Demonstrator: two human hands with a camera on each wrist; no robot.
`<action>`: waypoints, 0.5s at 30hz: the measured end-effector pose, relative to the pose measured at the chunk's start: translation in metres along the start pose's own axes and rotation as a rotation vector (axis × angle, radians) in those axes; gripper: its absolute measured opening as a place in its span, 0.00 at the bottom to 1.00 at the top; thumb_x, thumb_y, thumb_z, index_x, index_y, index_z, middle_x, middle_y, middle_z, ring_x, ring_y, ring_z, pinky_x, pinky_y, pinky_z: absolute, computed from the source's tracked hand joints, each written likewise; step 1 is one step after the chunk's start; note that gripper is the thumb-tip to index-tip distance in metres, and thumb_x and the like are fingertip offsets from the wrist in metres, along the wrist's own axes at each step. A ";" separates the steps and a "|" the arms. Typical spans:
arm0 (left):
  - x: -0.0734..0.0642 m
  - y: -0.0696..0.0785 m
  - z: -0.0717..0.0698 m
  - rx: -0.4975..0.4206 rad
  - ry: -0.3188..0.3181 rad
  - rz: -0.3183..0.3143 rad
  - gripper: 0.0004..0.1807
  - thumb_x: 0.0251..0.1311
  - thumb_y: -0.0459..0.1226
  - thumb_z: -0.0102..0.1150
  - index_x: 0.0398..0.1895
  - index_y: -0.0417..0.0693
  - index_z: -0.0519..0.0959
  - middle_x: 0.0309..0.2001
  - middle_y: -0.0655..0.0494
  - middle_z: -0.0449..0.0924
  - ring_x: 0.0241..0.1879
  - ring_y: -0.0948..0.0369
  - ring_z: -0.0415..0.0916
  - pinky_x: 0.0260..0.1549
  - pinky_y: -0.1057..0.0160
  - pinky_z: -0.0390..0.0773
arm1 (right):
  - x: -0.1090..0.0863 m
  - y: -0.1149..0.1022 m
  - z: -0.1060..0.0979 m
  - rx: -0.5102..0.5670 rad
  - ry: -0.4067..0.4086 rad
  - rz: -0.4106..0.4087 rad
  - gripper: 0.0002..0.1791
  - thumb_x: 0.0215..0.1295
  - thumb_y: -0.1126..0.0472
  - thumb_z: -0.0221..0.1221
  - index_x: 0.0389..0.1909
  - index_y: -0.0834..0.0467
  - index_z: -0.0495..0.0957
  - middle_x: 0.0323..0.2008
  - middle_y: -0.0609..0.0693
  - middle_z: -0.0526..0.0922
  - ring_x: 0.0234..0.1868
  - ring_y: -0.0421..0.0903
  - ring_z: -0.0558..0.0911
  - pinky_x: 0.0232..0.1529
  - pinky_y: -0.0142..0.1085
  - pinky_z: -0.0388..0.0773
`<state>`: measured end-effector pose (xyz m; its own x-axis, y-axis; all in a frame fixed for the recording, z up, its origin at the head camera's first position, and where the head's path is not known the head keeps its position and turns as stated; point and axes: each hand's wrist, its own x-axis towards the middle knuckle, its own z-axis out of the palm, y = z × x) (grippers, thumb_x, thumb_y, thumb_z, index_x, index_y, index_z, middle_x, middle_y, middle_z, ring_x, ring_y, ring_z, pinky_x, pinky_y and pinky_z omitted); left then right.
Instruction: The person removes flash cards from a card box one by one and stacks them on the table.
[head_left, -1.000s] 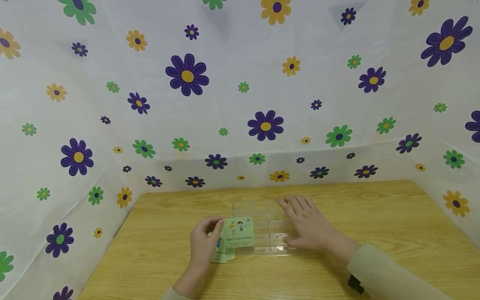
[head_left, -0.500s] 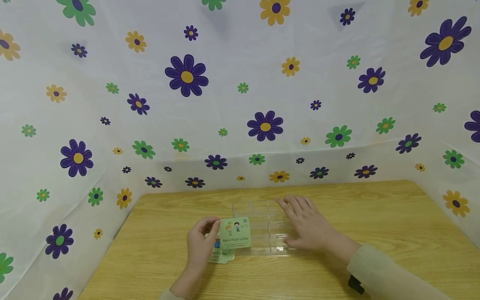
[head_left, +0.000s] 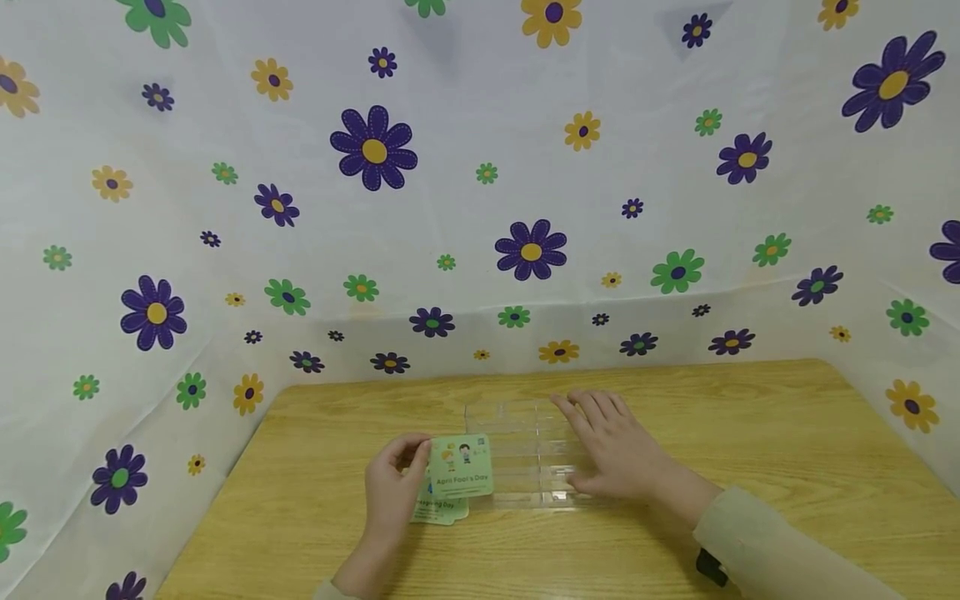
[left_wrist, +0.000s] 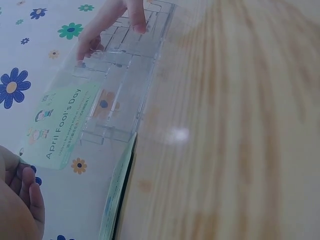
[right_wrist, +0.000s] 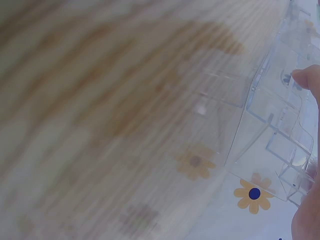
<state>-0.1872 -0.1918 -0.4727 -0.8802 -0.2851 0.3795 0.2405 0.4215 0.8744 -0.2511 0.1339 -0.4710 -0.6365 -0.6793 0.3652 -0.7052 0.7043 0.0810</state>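
My left hand (head_left: 392, 487) pinches a pale green card (head_left: 462, 465) reading "April Fool's Day" by its left edge, between thumb and fingers. Below it, a pile of similar green cards (head_left: 441, 511) lies on the table; the top one's visible lettering ends in "giving Day". My right hand (head_left: 621, 450) rests spread over the right part of a clear plastic organizer (head_left: 517, 450), its thumb (right_wrist: 304, 77) touching the plastic. Divider walls split the organizer into several compartments. In the left wrist view, the held card (left_wrist: 56, 125) stands raised beside the organizer's left end.
The wooden table (head_left: 315, 450) runs out to both sides and toward me. A white cloth with printed flowers (head_left: 450, 208) hangs behind the table and along its left and right sides.
My left hand has drifted slightly left with the April Fool's Day card, showing more of the organizer's left compartments. The right hand and organizer have stayed in place.
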 end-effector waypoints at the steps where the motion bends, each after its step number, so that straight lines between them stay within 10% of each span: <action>1: 0.000 0.000 0.000 -0.002 -0.001 -0.006 0.04 0.70 0.26 0.65 0.42 0.34 0.87 0.35 0.43 0.87 0.32 0.73 0.77 0.34 0.76 0.79 | 0.000 0.000 0.000 -0.001 0.001 0.000 0.64 0.54 0.31 0.71 0.82 0.60 0.54 0.71 0.62 0.69 0.69 0.57 0.70 0.75 0.56 0.68; 15: 0.001 -0.002 -0.005 -0.020 -0.005 -0.052 0.05 0.71 0.27 0.64 0.43 0.34 0.87 0.37 0.41 0.87 0.32 0.74 0.77 0.35 0.76 0.79 | 0.000 0.002 0.002 -0.006 0.002 -0.003 0.65 0.53 0.30 0.70 0.83 0.59 0.52 0.71 0.61 0.69 0.69 0.57 0.69 0.75 0.56 0.67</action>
<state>-0.1866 -0.1970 -0.4723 -0.8938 -0.3014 0.3322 0.2028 0.3890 0.8986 -0.2528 0.1348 -0.4732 -0.6340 -0.6806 0.3671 -0.7049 0.7039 0.0877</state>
